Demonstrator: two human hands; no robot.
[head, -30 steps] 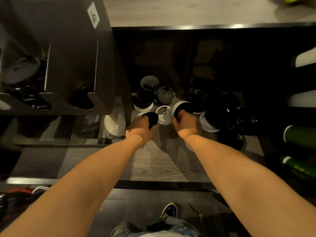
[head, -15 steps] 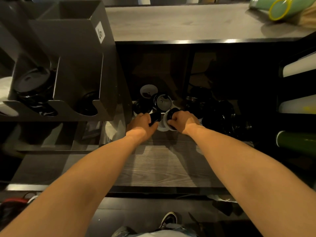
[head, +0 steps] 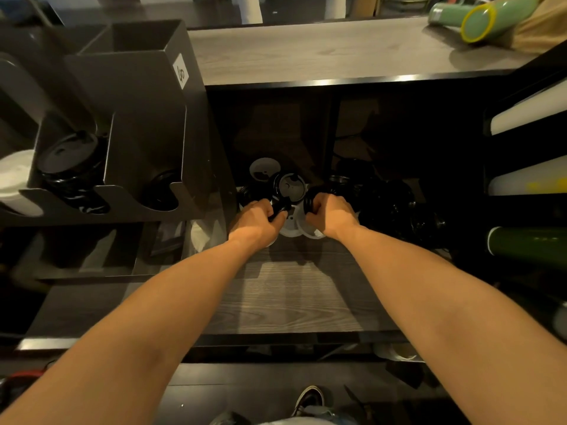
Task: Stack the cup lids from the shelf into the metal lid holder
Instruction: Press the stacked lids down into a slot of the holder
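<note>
A black lid [head: 279,207] is being gripped by the left hand [head: 256,223], and a second black lid [head: 309,200] by the right hand [head: 331,214], on the shelf [head: 291,302]. Loose lids [head: 264,169] are lying just beyond both hands. The metal lid holder [head: 144,124] is standing left of the left hand. Its white label [head: 181,74] is marked with handwriting resembling "60".

On the shelf [head: 291,302] the left hand [head: 254,223] grips a black lid [head: 279,207], and the right hand [head: 334,214] grips a second lid [head: 309,200]. The holder [head: 144,118] stands at left.
</note>
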